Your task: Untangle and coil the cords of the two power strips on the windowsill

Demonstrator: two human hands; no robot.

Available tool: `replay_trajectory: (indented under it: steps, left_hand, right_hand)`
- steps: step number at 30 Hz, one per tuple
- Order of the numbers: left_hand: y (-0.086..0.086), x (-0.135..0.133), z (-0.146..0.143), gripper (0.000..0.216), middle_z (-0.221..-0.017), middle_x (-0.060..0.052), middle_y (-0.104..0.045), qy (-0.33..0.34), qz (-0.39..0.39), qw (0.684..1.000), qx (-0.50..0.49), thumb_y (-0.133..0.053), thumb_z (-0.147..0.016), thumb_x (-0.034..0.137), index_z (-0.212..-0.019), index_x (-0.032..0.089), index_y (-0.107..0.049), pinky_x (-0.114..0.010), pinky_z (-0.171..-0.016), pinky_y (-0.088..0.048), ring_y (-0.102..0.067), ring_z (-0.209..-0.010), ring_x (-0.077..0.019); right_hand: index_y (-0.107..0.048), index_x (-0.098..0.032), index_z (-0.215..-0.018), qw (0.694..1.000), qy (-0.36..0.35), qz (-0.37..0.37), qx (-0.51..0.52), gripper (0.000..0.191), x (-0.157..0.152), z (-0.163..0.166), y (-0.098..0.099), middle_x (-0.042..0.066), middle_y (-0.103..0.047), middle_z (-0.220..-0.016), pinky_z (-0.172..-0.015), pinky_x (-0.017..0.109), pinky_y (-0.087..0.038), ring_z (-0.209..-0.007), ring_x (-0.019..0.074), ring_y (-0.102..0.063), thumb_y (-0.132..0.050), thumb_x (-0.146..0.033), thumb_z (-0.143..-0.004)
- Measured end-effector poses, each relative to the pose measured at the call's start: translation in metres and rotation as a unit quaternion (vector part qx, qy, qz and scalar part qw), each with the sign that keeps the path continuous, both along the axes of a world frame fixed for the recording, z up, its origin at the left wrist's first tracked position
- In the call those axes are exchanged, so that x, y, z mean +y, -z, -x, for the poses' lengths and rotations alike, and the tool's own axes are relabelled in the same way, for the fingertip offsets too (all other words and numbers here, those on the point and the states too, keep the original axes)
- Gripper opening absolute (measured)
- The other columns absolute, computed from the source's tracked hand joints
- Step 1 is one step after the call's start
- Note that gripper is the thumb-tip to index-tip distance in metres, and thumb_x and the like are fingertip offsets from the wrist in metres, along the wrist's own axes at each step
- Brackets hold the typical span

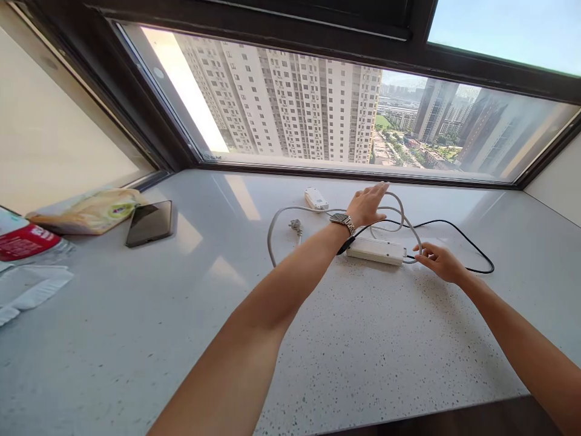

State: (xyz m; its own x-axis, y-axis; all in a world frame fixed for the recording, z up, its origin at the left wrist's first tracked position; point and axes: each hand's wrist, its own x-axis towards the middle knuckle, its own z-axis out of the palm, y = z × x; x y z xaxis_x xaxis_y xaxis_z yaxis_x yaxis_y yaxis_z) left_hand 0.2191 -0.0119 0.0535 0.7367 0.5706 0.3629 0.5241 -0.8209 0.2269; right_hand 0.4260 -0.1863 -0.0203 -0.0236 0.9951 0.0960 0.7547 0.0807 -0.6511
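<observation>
My left hand (368, 204), with a metal watch on its wrist, reaches out over the coiled grey cable (276, 221), fingers stretched flat and holding nothing. A white power strip (376, 251) lies on the pale speckled windowsill (181, 315) just below that hand. My right hand (436, 261) pinches the grey cable where it leaves the strip's right end. The cable's plug (296, 227) rests to the left. A black cable (472, 248) loops to the right. A small white adapter (316, 198) sits near the window.
A dark phone (149, 223) lies at the left, next to a yellowish packet (93, 210). A red-labelled package (25, 242) and white wrapping (27, 287) sit at the far left edge. A wide window (318, 109) runs along the back.
</observation>
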Motion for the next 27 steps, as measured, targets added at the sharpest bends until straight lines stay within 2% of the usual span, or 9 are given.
replay_trajectory:
  steps: [3, 5, 7, 10, 13, 17, 22, 24, 27]
  left_hand:
    - [0.001, 0.009, -0.007, 0.041, -0.1, -0.01, -0.067, 0.054, 0.1, 0.993, -0.03, -0.062, -0.078, 0.034, -0.114, 0.014, -0.057, -0.03, -0.072, -0.044, -0.059, -0.086, -0.0204]
    - [-0.001, 0.003, 0.004, 0.023, -0.063, -0.001, -0.058, 0.112, 0.153, 0.981, -0.048, -0.056, -0.082, 0.035, -0.078, 0.013, -0.061, -0.023, -0.055, -0.036, -0.049, -0.058, -0.0117]
    - [-0.002, -0.01, 0.026, 0.036, -0.048, 0.005, -0.039, 0.158, 0.18, 0.97, -0.046, -0.054, -0.082, 0.04, -0.057, 0.015, -0.048, -0.022, -0.047, -0.025, -0.033, -0.046, -0.0071]
    - [-0.001, -0.025, 0.064, 0.048, -0.046, 0.007, -0.025, 0.215, 0.2, 0.956, 0.002, -0.056, -0.079, 0.05, -0.051, 0.017, -0.033, -0.023, -0.045, -0.018, -0.022, -0.044, -0.0053]
    - [0.0, -0.029, 0.086, 0.054, -0.045, 0.006, -0.022, 0.181, 0.189, 0.964, -0.036, -0.053, -0.079, 0.056, -0.049, 0.018, -0.029, -0.024, -0.043, -0.014, -0.018, -0.043, -0.0052]
    - [-0.006, -0.036, 0.078, 0.057, -0.046, 0.006, -0.018, 0.145, 0.199, 0.961, -0.127, -0.049, -0.081, 0.058, -0.048, 0.019, -0.023, -0.025, -0.044, -0.01, -0.015, -0.044, -0.0051]
    - [-0.02, -0.065, 0.05, 0.059, -0.046, 0.006, -0.017, 0.243, 0.163, 0.951, -0.099, -0.051, -0.081, 0.056, -0.046, 0.018, -0.023, -0.027, -0.046, -0.009, -0.013, -0.046, -0.0058]
    - [-0.021, -0.067, 0.051, 0.058, -0.045, 0.005, -0.017, 0.267, 0.175, 0.944, -0.081, -0.047, -0.084, 0.053, -0.045, 0.018, -0.024, -0.028, -0.045, -0.01, -0.013, -0.045, -0.0059]
    - [-0.018, -0.061, 0.068, 0.057, -0.044, 0.006, -0.018, 0.269, 0.206, 0.94, -0.043, -0.047, -0.086, 0.052, -0.045, 0.018, -0.025, -0.028, -0.044, -0.011, -0.013, -0.043, -0.0058]
  right_hand:
    - [-0.061, -0.017, -0.099, 0.999, -0.045, 0.003, -0.023, 0.039, -0.008, 0.007, -0.003, -0.003, -0.053, -0.061, -0.047, 0.023, -0.031, -0.046, 0.0091, -0.038, -0.048, -0.053, -0.087]
    - [-0.063, -0.018, -0.095, 0.995, -0.074, 0.006, -0.064, 0.035, -0.01, 0.004, -0.007, -0.002, -0.054, -0.062, -0.049, 0.023, -0.031, -0.05, 0.0103, -0.041, -0.049, -0.049, -0.088]
    - [-0.065, -0.018, -0.086, 0.993, -0.072, 0.002, -0.088, 0.035, -0.009, -0.006, -0.012, 0.0, -0.054, -0.061, -0.05, 0.024, -0.032, -0.053, 0.0116, -0.042, -0.048, -0.049, -0.088]
    - [-0.065, -0.017, -0.078, 0.997, -0.029, -0.03, -0.063, 0.043, -0.006, -0.023, -0.021, 0.0, -0.051, -0.057, -0.05, 0.025, -0.032, -0.051, 0.0118, -0.04, -0.046, -0.054, -0.087]
    - [-0.067, -0.017, -0.077, 0.997, -0.032, -0.056, -0.033, 0.044, -0.003, -0.024, -0.035, -0.001, -0.048, -0.055, -0.047, 0.025, -0.031, -0.049, 0.0113, -0.036, -0.049, -0.057, -0.084]
    - [-0.071, -0.016, -0.078, 0.992, -0.069, -0.083, -0.058, 0.041, 0.004, -0.002, -0.057, -0.001, -0.047, -0.052, -0.046, 0.025, -0.028, -0.048, 0.0102, -0.034, -0.051, -0.051, -0.085]
    - [-0.074, -0.016, -0.083, 0.991, -0.109, -0.061, -0.046, 0.039, 0.019, 0.02, -0.069, 0.001, -0.056, -0.059, -0.049, 0.024, -0.032, -0.052, 0.0111, -0.042, -0.052, -0.048, -0.085]
    - [-0.074, -0.016, -0.085, 0.993, -0.108, -0.039, -0.002, 0.039, 0.017, 0.018, -0.069, 0.002, -0.058, -0.062, -0.049, 0.025, -0.033, -0.053, 0.0121, -0.044, -0.054, -0.049, -0.084]
    - [-0.075, -0.016, -0.078, 0.996, -0.055, -0.035, 0.058, 0.04, 0.003, 0.002, -0.065, 0.0, -0.05, -0.052, -0.044, 0.025, -0.028, -0.047, 0.0099, -0.035, -0.059, -0.053, -0.078]
